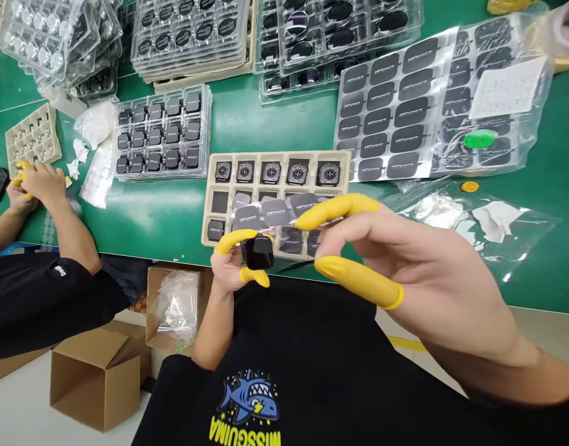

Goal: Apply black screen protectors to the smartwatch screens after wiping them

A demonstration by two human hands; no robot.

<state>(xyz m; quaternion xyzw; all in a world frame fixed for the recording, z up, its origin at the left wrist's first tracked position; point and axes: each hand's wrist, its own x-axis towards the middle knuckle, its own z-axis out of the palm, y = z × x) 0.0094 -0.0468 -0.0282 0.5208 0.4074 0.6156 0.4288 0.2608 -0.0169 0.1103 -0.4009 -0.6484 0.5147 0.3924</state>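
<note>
My left hand (226,266), with yellow finger cots on, pinches a small black smartwatch body (259,253) by its edges, its glossy screen towards me. My right hand (428,285) is closer to the camera, to the right of the watch. Its thumb and index finger, in yellow cots, are spread apart. A clear strip with grey rounded-square stickers (275,212) lies across the view just past the index fingertip; whether that finger touches it I cannot tell. Behind both hands sits a beige compartment tray (207,201) with several watch bodies, partly covered by the strip and my fingers.
Sheets of dark stickers (376,118) lie at the right, partly in plastic. A clear tray of black watch pieces (205,139) is left of the beige tray; stacked clear trays (191,46) stand behind. At the left are a co-worker's hands (40,183). Cardboard boxes (98,384) stand below.
</note>
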